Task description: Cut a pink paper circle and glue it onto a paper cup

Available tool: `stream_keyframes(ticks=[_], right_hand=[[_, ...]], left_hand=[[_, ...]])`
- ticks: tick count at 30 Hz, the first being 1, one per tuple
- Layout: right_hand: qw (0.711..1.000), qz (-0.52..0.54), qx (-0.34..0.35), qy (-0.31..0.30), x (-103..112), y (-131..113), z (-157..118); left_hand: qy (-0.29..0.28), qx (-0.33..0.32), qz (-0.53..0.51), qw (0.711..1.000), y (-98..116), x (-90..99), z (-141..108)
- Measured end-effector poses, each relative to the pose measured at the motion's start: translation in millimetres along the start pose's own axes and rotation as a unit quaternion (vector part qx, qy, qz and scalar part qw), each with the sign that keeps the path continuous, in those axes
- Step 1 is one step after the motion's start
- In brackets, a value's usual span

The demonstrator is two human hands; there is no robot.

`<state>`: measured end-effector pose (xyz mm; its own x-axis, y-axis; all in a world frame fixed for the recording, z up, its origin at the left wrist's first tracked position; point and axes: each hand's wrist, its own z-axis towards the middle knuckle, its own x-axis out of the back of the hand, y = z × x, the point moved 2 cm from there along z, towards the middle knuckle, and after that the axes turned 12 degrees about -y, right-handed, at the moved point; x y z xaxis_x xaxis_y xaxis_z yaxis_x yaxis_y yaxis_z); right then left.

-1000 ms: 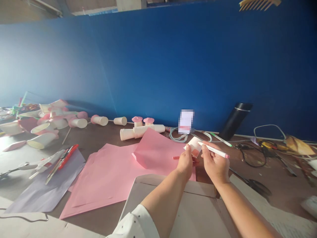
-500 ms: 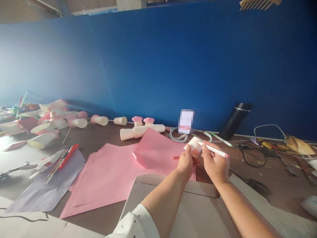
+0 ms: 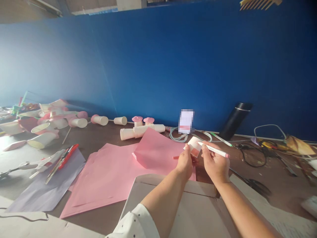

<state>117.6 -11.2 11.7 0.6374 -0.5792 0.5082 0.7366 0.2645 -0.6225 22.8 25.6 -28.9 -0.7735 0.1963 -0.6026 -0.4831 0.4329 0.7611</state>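
Between the thumb and fingers of my left hand is a small white paper cup, tilted, with a reddish-orange patch on its lower part. The fingers cover some of the cup, so its full shape is hidden. My right hand grips a white marker pen with a pink end. The pen's tip points left and meets or nearly meets the cup's right side. A red strip-like object lies beside my left hand, above pink paper sheets.
A stack of paper cups lies behind the pink sheets, near two cups with pink tops. More cups crowd the left. Scissors and a red cutter lie left. A phone, cables and a black flask stand near the blue wall.
The cup in my left hand has turned slightly, with its reddish patch shifting a little. Both hands and the pen stay almost in place.
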Motion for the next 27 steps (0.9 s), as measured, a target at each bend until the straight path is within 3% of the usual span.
stream_keyframes(ticks=[27], right_hand=[[1.000, 0.000, 0.005, 0.003, -0.2, 3.0, -0.7]], left_hand=[[-0.013, 0.009, -0.069, 0.997, 7.2, -4.3, -5.0]])
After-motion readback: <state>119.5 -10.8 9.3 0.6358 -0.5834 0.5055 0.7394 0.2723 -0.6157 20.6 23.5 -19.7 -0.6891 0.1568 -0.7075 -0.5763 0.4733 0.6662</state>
